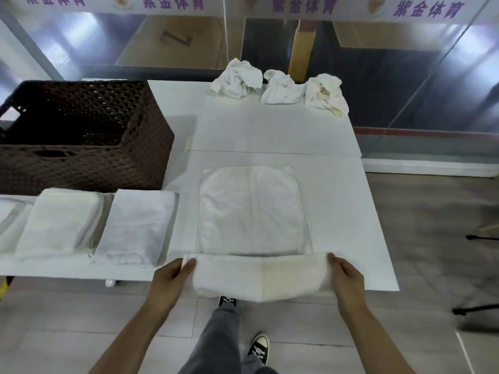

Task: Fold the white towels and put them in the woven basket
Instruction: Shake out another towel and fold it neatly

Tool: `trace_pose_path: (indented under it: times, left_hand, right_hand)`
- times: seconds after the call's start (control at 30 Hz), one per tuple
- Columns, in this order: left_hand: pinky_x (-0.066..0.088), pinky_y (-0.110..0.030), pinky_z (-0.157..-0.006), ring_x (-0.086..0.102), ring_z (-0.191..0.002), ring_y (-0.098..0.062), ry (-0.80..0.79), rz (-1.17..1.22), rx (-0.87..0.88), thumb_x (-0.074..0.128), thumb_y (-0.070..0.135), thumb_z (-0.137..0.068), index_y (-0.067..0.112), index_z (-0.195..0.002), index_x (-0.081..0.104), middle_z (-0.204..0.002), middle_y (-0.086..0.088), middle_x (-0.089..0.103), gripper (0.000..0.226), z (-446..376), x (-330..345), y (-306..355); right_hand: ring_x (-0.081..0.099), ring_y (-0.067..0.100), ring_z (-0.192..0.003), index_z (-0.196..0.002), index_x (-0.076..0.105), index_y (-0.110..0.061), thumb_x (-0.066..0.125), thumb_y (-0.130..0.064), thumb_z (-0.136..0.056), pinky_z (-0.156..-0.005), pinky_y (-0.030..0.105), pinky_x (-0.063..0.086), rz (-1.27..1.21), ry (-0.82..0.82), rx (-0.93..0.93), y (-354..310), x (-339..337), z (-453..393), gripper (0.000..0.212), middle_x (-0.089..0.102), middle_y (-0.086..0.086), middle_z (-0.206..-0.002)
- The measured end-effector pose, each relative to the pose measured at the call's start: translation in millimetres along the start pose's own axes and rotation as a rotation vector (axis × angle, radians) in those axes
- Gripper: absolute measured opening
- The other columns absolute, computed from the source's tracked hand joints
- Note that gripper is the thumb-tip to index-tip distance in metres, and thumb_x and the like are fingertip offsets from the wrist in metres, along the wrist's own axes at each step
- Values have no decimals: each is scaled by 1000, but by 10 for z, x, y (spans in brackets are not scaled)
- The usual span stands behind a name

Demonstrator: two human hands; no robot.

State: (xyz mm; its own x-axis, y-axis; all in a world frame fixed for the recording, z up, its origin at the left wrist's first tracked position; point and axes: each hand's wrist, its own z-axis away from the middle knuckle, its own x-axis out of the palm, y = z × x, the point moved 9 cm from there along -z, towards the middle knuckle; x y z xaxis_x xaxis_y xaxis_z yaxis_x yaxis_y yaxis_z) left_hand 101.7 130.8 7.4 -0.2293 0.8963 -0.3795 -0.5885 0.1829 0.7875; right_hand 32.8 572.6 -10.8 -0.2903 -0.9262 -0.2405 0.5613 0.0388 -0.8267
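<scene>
A white towel [252,211] lies spread flat on the white table [351,211] in front of me, its near edge lifted and turned up. My left hand [171,276] grips the left end of that raised edge and my right hand [344,276] grips the right end. Two folded white towels [60,222] [137,225] lie side by side at the table's left front. Three crumpled white towels [237,78] [282,89] [325,93] sit along the far edge. The dark brown woven basket [81,157] stands at the left, its inside in shadow.
A glass wall with purple lettering runs behind the table. Grey tiled floor lies below and to the right. Black tripod legs [475,309] stand on the floor at the far right. My legs and black sneakers show under the table's near edge.
</scene>
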Motion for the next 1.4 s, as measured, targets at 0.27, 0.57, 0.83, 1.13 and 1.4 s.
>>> trace_pose_path:
  times: [0.27,0.57,0.83,1.13,1.4]
  left_hand:
    - [46,-37,-71,59,-78,-23,114,83,80,64,34,-96,1,-83,64,-81,-15,66,35,-763,-189,662]
    - [34,-35,-66,40,-66,-18,77,68,127,64,30,-97,0,-70,43,-67,-6,39,45,-2074,-144,1255]
    - [55,-60,-75,55,-67,-23,-15,46,60,66,54,-78,10,-69,46,-67,-9,50,50,-3240,221,1071]
    - [41,-35,-65,46,-58,-22,36,-107,77,65,32,-96,27,-56,48,-53,3,43,43,-3666,408,1047]
    - [52,-30,-83,64,-86,-17,74,-102,45,73,32,-90,33,-104,65,-101,2,68,17,-3639,435,966]
  right_hand:
    - [58,17,-83,-83,76,-17,62,-14,-90,-77,36,45,-41,-98,-124,-1039,527,-554,16,70,0,-86]
    - [59,17,-80,-79,77,-23,66,-16,-87,-74,34,46,-33,-73,-110,-1713,1230,-1554,15,70,-5,-82]
    - [63,19,-78,-82,77,-23,66,-9,-87,-75,34,52,30,-10,-33,-1521,1692,-2467,19,69,-3,-79]
    - [64,16,-79,-107,73,-14,65,-13,-94,-72,28,52,111,53,13,-1196,1861,-2823,15,68,-4,-84]
    - [67,20,-97,-121,68,-20,65,-18,-94,-88,34,55,261,76,3,-1154,1819,-2789,28,71,0,-109]
